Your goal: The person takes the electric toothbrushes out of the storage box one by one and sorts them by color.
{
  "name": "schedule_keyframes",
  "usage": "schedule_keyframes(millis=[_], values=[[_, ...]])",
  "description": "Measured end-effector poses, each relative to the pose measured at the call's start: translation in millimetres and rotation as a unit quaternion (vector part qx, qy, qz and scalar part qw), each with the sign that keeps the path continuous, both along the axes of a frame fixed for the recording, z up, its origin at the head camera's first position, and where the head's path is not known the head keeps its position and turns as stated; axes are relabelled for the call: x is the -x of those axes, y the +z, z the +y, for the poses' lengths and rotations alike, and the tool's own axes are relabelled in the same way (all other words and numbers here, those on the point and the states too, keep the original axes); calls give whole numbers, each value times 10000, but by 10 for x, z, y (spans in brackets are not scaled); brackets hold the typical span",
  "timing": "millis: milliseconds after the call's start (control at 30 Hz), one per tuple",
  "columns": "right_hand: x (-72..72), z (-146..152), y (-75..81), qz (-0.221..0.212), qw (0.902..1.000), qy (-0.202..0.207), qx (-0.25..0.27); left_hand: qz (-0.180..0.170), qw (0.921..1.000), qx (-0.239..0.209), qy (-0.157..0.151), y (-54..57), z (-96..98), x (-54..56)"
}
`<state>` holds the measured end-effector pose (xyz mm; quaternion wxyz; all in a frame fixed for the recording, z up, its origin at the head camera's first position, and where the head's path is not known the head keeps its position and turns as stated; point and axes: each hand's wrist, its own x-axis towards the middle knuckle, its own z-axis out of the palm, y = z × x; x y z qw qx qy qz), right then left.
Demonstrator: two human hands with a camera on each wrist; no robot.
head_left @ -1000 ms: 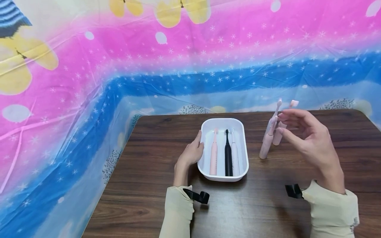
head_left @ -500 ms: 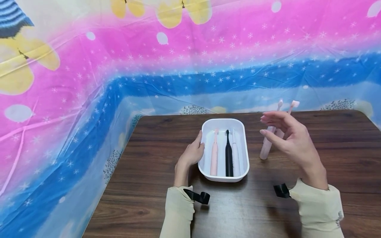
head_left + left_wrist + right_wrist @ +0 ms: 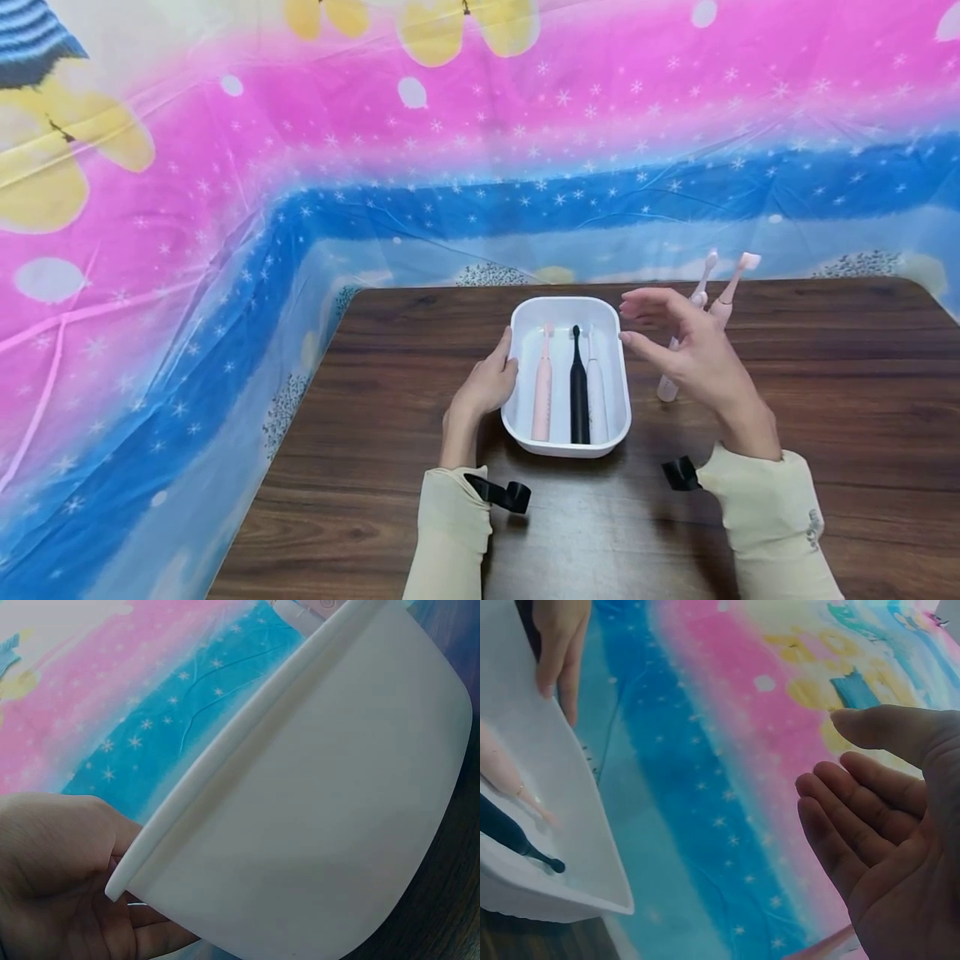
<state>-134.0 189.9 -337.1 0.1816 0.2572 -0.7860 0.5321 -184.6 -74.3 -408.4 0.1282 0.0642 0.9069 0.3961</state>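
Observation:
A white plastic tray point(image 3: 566, 452) stands on the table with a pink electric toothbrush point(image 3: 542, 400), a black one point(image 3: 579, 404) and a white one point(image 3: 597, 402) lying lengthwise inside. My left hand point(image 3: 482, 387) grips its left rim, with the thumb at the edge and fingers on the outer side. Beside the right rim, my right hand point(image 3: 693, 350) is held with thumb and fingers spread apart and nothing between them. Behind that hand stand pale toothbrushes, one with a pink head point(image 3: 738, 279) and one with a white head point(image 3: 708, 267); their handles are partly hidden.
The dark wooden table point(image 3: 360, 467) has rounded back corners. A pink and blue patterned cloth point(image 3: 450, 167) hangs right behind it and along the left side. Black straps with small mounts point(image 3: 517, 497) sit at both wrists.
My right hand has moved left, from the standing toothbrushes to the tray's right rim, and now covers more of their handles. The left hand and tray hold nearly the same place.

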Motion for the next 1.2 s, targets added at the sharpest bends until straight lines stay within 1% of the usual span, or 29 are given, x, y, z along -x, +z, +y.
schedule_keyframes(millis=[133,300,400,567,833,1033,1200], values=[[79,-56,-96,-229,9996,44,-139,-46,10000,19,0,7,1,7],[153,-108,-217,-442,9978,-71,-493,-85,10000,-10,8,10,8,4],[189,-138,-268,-577,9967,-52,-576,-85,10000,-39,11,13,9,1],[237,-188,-330,-819,9940,16,-730,-51,10000,21,18,-6,2,29],[302,-335,-389,-1311,9875,136,-860,-58,10000,-1,6,-7,-14,27],[345,-448,-498,-1597,9810,249,-1075,-68,10000,-20,9,-3,-13,17],[372,-535,-584,-1801,9758,459,-1152,12,10000,-7,-26,-8,-16,16]])
